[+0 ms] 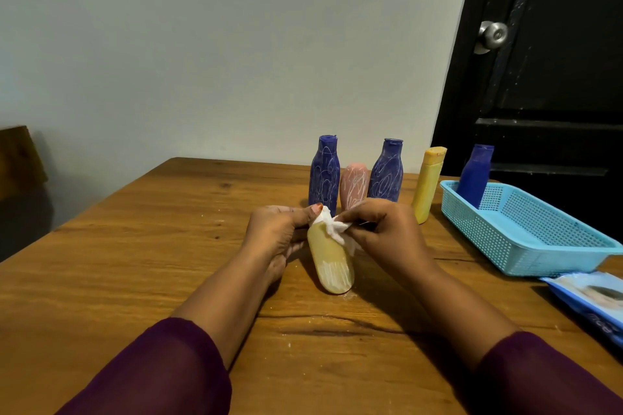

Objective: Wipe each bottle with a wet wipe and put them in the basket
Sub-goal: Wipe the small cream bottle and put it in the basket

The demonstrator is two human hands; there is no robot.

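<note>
A yellow bottle [332,261] with white scribbles near its base is tilted toward me above the table. My left hand [278,232] grips its upper end. My right hand [381,229] pinches a crumpled white wet wipe [337,229] against the bottle's upper part. Behind my hands stand two blue scribbled bottles [323,175] [386,172], a pink bottle [354,187] and another yellow bottle [428,184]. A blue bottle [475,175] stands in the light blue basket [539,246] at the right.
A blue pack of wet wipes [593,303] lies at the table's right edge, just in front of the basket. The wooden table [135,263] ends at a pale wall. A black door with a round knob [494,35] is behind the basket.
</note>
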